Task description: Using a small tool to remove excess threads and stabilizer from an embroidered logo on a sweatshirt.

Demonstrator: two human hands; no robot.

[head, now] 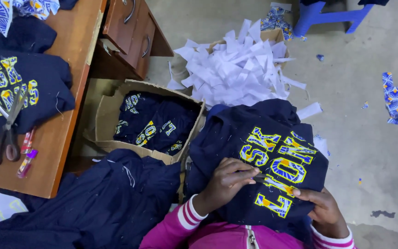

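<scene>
- The floor (355,115) is grey concrete, with small scraps of blue patterned cloth (394,97) lying on it at the right side.
- On the person's lap lies a navy garment (236,138) with yellow and blue appliqué letters (277,161) on its upper face.
- The left hand (226,182) rests on top of the garment, just beside the letters. Its fingers are curled close together and pinch a small thin tool (256,176), whose tip touches the edge of a letter. What kind of tool it is, I cannot tell.
- The right hand (321,207) grips the lower right edge of the garment. The thumb lies on the top and the other fingers are folded under the cloth.
- Both wrists come out of pink sleeves with white stripes (187,216).
- To the left of the lap stands an open cardboard box (104,115) with more navy garments of the same kind inside.
- Behind it, a second box holds a heap of white paper strips (236,69).
- A wooden table (65,129) is at the far left. On it lie a pair of scissors (6,133), on another navy garment, and a small pink object (26,157) near the handles.
- A blue plastic stool (328,16) stands at the top right.
</scene>
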